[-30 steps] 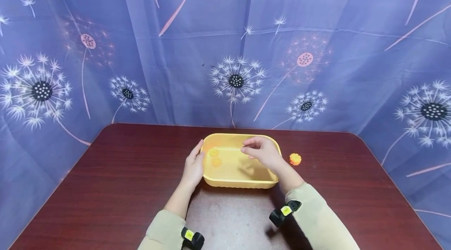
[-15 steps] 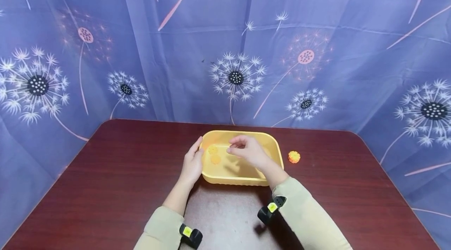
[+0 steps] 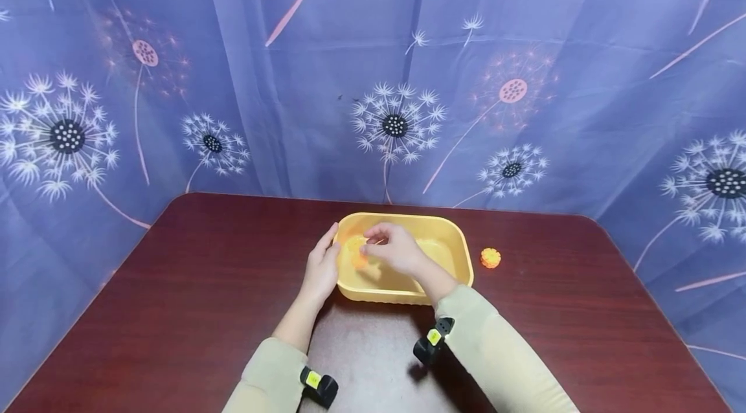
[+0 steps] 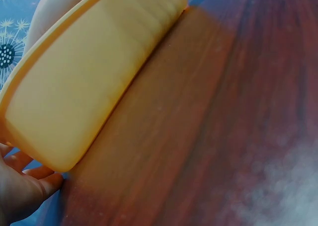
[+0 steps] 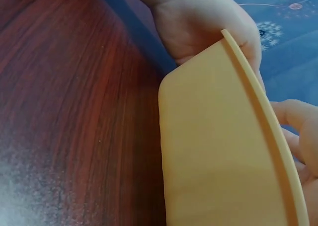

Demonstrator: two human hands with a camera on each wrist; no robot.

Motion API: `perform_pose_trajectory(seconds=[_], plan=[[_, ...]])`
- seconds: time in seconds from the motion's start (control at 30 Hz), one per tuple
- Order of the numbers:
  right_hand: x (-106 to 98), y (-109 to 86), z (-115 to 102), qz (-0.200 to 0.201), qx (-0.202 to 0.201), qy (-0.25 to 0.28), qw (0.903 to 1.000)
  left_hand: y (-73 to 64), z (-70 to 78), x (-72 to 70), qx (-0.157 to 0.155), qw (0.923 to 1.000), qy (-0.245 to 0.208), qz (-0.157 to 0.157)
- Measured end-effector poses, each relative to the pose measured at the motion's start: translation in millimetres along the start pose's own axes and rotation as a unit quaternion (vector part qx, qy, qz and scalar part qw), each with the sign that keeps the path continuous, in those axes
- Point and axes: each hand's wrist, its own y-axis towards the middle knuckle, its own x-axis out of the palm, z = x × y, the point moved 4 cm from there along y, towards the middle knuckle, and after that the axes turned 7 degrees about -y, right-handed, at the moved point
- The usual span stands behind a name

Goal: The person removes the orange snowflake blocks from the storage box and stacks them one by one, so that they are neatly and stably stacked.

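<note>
A shallow yellow plastic tub point(image 3: 408, 298) sits on the dark red-brown table, nearer its far edge. My left hand point(image 3: 320, 269) grips the tub's left side, with the thumb up at the rim; the left wrist view has its fingers point(image 4: 47, 179) bent at the tub's corner. Over the tub's left half hovers my right hand point(image 3: 396, 250), thumb and forefinger curved apart, with nothing seen between them. Just below its fingertips lie orange flower-shaped discs point(image 3: 359, 262), partly hidden by that hand. In the right wrist view, the tub's wall hides part of the right fingers point(image 5: 295, 112).
A small stack of orange flower-shaped discs point(image 3: 490, 257) stands on the table point(image 3: 559, 309) to the right of the tub. A blue curtain point(image 3: 315, 109) with a dandelion print hangs behind the table and at both sides.
My right hand has moved left across the tub, from its right half to just over the orange discs. My left hand stays on the tub's left side.
</note>
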Motion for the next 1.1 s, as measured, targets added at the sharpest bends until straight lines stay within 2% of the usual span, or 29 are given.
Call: perform_pose_trajectory(seconds=[0.2,0.3,0.5,0.73,0.87,0.93,1.1], plan=[[8,1.4,5,-0.015,-0.009,0.001,0.9998,-1.6,-0.5,0.8,-0.005,1.0,-0.001,0.004],[10,0.3,8,-0.017,-0.003,-0.024,0.9996,-1.9,-1.4,1.7,-0.008,1.0,0.001,-0.002],[10,2.3,13,-0.009,0.009,-0.066,0.9978,-0.5,0.5,2.4,0.003,0.9999,0.013,-0.004],[14,5.6,19,-0.021,-0.02,-0.069,0.9972,-1.3,3.1,1.5,0.004,0.9998,0.017,0.001],[19,7.4,21,-0.037,-0.01,-0.1,0.9943,-1.5,3.6,1.4,0.004,0.9998,0.017,0.005],[21,8.1,22,-0.046,0.007,-0.115,0.9923,-1.6,3.3,1.4,0.001,0.9999,0.015,0.006],[23,10.4,22,-0.047,0.008,-0.147,0.988,-1.3,4.0,2.2,-0.001,1.0,0.008,0.003]])
